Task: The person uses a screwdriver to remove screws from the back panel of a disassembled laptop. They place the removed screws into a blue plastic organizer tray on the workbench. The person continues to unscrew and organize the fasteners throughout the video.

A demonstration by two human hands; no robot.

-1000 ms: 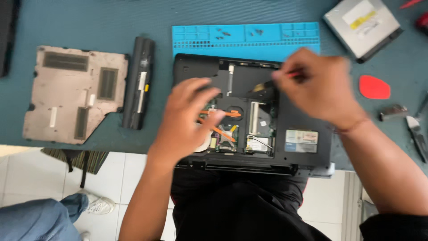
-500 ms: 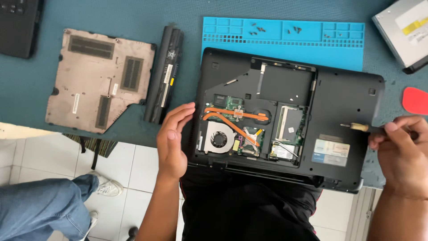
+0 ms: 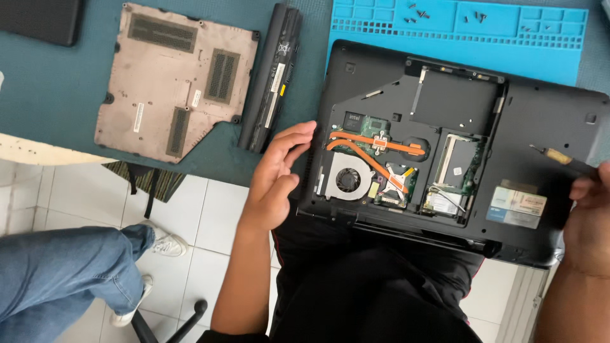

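Teal work surface (image 3: 57,95), matte, is filling the upper part of the head view; its near edge is running above white floor tiles (image 3: 210,209), where a striped mat (image 3: 155,181) is showing just under that edge.

Black laptop (image 3: 546,121), upside down with its bottom opened, is lying at the near edge of the surface, overhanging toward the person's lap. Inside, a round fan (image 3: 348,180), orange heat pipes (image 3: 381,143) and green circuit boards are showing.

Left hand (image 3: 276,174) is resting open against the laptop's left edge, fingers spread loosely and holding nothing.

Right hand (image 3: 588,216) is sitting at the laptop's right edge, partly out of frame, closed around a screwdriver (image 3: 562,159) whose thin tip is pointing left over the laptop's base.

Blue silicone mat (image 3: 457,35), divided into compartments, is lying behind the laptop, partly under it; small dark screws (image 3: 416,13) are sitting in several compartments.

Tan bottom cover (image 3: 175,82), vented, is lying flat to the left. Long black battery (image 3: 272,76) is lying between the cover and the laptop, well apart from the hand.

Another dark device (image 3: 38,19) is sitting at the far left corner.

Another person's leg in blue jeans (image 3: 63,267) and a white shoe (image 3: 162,241) are showing on the floor at lower left.
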